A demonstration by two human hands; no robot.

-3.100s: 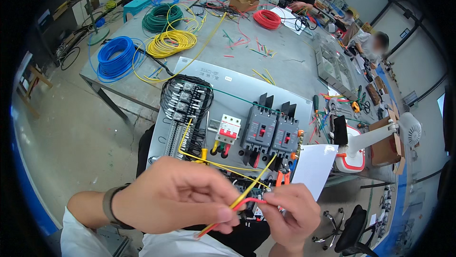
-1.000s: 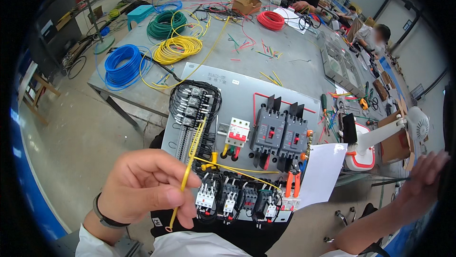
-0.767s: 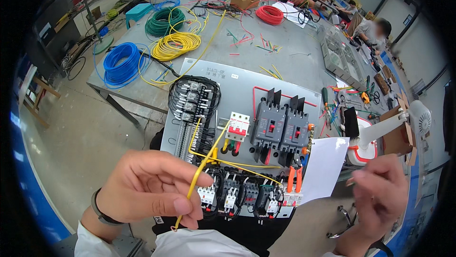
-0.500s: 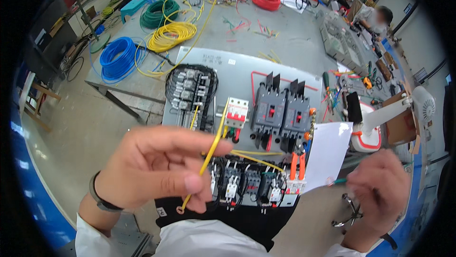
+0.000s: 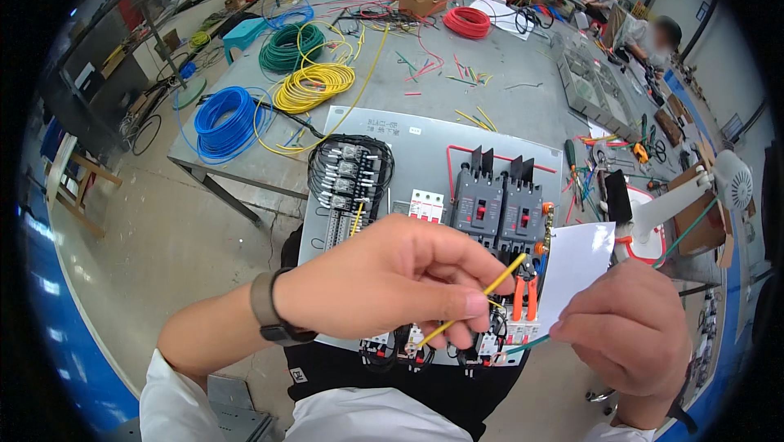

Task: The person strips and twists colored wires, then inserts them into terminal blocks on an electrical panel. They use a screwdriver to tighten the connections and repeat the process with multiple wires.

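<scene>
My left hand (image 5: 400,274) reaches across the lower panel, pinching a short yellow wire (image 5: 505,273) between thumb and fingers. The wire slants up to the right, with a ring terminal on its lower end. My right hand (image 5: 629,328), closed, grips a green wire (image 5: 531,345) whose tip points left at the panel's lower right corner. The green wire's other length rises behind that hand. Beneath both is a metal mounting panel (image 5: 420,144) carrying two dark breakers (image 5: 482,207), a white breaker (image 5: 426,206) and contactors, partly hidden by my left hand. Orange-handled pliers (image 5: 525,299) lie on it.
Coils of blue (image 5: 220,125), yellow (image 5: 314,88), green (image 5: 291,48) and red wire (image 5: 467,23) lie on the grey table (image 5: 384,66). A white sheet (image 5: 578,266) adjoins the panel's right edge. Beyond it stand a white fan (image 5: 729,180) and scattered tools. People sit at the far side.
My left hand has moved right with the yellow wire, toward my right hand. My right hand has come slightly left, and the green wire's tip now sits over the panel's corner.
</scene>
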